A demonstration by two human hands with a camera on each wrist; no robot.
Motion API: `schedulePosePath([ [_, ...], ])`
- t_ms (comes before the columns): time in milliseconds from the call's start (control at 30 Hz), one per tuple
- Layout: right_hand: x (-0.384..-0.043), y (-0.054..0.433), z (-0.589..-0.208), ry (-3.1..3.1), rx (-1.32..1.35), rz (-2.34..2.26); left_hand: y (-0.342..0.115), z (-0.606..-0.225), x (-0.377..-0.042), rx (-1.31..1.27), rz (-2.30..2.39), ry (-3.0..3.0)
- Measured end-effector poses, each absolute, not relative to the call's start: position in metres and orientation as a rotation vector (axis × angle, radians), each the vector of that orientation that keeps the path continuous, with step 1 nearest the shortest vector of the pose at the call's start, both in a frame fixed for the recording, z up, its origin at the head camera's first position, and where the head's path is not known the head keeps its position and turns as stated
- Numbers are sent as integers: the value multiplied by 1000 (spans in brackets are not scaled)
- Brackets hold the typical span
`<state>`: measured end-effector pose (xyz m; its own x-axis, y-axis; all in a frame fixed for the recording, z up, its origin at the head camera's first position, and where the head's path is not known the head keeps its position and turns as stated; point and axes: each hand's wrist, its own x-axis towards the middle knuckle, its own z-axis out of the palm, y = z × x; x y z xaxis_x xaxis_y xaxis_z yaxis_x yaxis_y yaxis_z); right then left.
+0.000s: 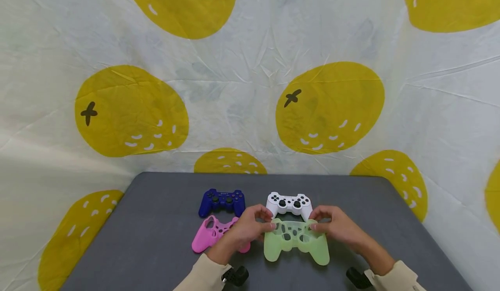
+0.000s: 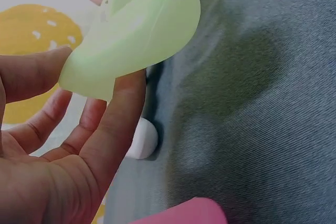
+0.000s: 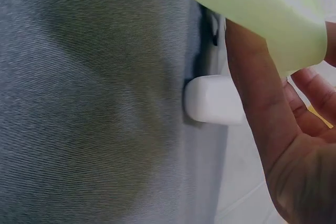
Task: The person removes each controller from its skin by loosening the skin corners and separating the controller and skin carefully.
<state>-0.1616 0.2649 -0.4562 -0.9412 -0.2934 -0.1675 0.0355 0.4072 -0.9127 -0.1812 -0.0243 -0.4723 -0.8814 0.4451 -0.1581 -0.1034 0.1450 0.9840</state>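
Observation:
A pale green silicone controller cover (image 1: 289, 243) is held up between both hands, its handles pointing toward me. My left hand (image 1: 250, 228) pinches its upper left corner between thumb and fingers; the same grip on the green cover (image 2: 131, 35) shows in the left wrist view. At the upper right corner, my right hand (image 1: 337, 225) pinches it likewise, and in the right wrist view a finger lies under the cover (image 3: 262, 9). Just beyond the cover a white game controller (image 1: 289, 202) lies on the table, partly hidden by the cover and hands.
A dark blue game controller (image 1: 222, 201) lies left of the white one. Nearer me is a pink controller cover (image 1: 207, 235), partly behind my left hand and forearm. All rest on a dark grey table (image 1: 156, 230), with a lemon-patterned cloth (image 1: 234, 109) hanging behind it.

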Motion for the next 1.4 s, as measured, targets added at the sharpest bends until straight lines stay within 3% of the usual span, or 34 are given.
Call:
schedulePosePath([
  [1400,-167,253,-476,2665,-164,-1344,-13,-491,-183,286,1680,2266],
])
